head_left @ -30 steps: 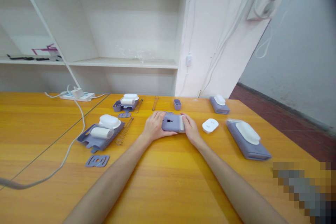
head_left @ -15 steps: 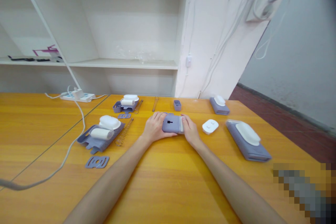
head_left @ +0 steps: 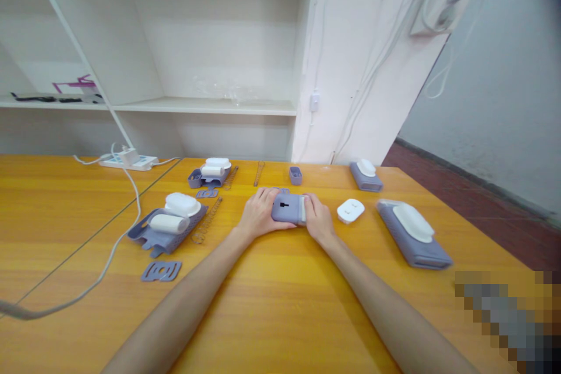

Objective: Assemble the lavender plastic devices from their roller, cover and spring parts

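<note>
Between my hands, low over the wooden table [head_left: 280, 310], is a grey-purple plastic case [head_left: 287, 216] with a small black mark on its face and a pale, clear-looking band at its right end. My left hand [head_left: 259, 213] is closed around the left end, thumb along the near edge. My right hand [head_left: 318, 216] grips the right end at the pale band. Just right of that hand lies a white oval piece [head_left: 350, 210] with two small marks on top. A flat grey slotted plate [head_left: 281, 190] shows partly behind the case.
At left sit a grey tray with white parts [head_left: 169, 228], a coil spring [head_left: 208, 222] and a slotted plate [head_left: 161, 270]. Behind are a similar set [head_left: 214, 172] and a small grey cup [head_left: 295, 175]. Grey boxes with white tops [head_left: 414, 236] stand right. A white cable [head_left: 118, 239] crosses the left side.
Almost nothing differs. Both hands keep the same hold on the case, and the whole view has shifted very slightly.
</note>
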{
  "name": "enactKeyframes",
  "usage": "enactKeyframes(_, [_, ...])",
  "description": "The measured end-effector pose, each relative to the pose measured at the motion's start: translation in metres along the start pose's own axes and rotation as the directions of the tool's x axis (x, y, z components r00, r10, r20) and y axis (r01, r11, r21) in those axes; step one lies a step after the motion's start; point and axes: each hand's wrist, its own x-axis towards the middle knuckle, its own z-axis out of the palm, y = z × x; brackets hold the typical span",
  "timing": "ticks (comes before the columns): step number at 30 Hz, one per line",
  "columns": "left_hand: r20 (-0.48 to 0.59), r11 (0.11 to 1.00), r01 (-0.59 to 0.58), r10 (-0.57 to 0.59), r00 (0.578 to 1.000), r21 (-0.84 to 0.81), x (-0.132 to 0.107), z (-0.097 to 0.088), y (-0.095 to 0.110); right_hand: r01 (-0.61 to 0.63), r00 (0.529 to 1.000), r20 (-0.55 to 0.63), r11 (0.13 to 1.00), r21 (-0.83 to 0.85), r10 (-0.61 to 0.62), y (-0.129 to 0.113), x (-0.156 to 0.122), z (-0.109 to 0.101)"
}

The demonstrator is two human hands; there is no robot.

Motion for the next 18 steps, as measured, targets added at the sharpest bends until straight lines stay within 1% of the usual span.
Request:
enactKeyframes(7, [0.002,0.998,0.059,-0.059,0.998,0.029,-0.002,0.001,0.007,0.002,1.000,-0.009,0.999,0.048,-0.002,-0.001,-0.001,-0.003])
enactKeyframes(13, [-0.023,0.999,0.036,-0.036,0.999,0.027,-0.002,0.002,0.011,0.001,1.000,-0.006,0.997,0.076,0.000,-0.001,0.000,-0.003])
enactKeyframes(18, [-0.035,0.999,0.047,-0.047,0.998,0.019,-0.002,0.002,0.012,0.000,1.000,0.005,0.999,0.044,0.000,-0.001,0.000,-0.002])
